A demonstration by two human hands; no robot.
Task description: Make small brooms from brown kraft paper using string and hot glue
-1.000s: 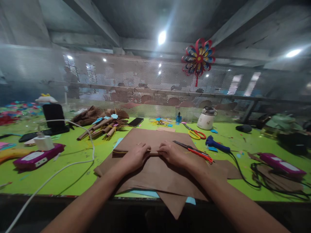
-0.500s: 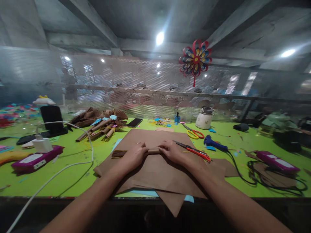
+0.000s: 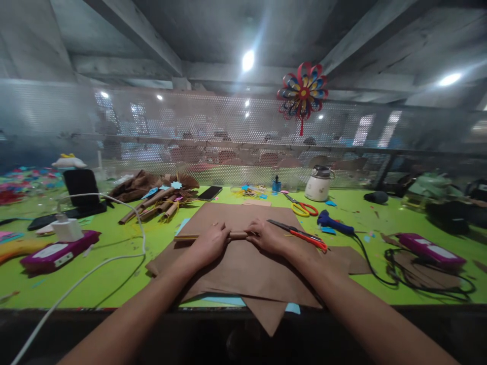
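Both hands are at a narrow folded edge of brown paper (image 3: 238, 234), which spans the gap between them. My left hand (image 3: 213, 239) has its fingers bent and pressed on that edge from the left. On the right end, my right hand (image 3: 265, 236) pinches it with thumb and fingers. A thin yellow line runs along the part of the fold left of my left hand. Below lie larger brown paper sheets (image 3: 247, 274), overlapping at angles. Scissors with red-orange handles (image 3: 306, 239) lie just beyond my right hand, on the paper.
On the green table (image 3: 125, 284) are a blue glue gun (image 3: 335, 222), yellow-and-orange scissors (image 3: 303, 208), a white bottle (image 3: 318, 185) and rolled brown paper pieces (image 3: 152, 203). A purple power strip (image 3: 61, 251) and white cable (image 3: 142, 238) lie left; another purple block (image 3: 429, 250) lies right.
Beside my left hand, the folded paper showed stacked pleat edges; now a flat brown surface extends there with a yellow edge. Both hands keep nearly the same place; the view shifts slightly.
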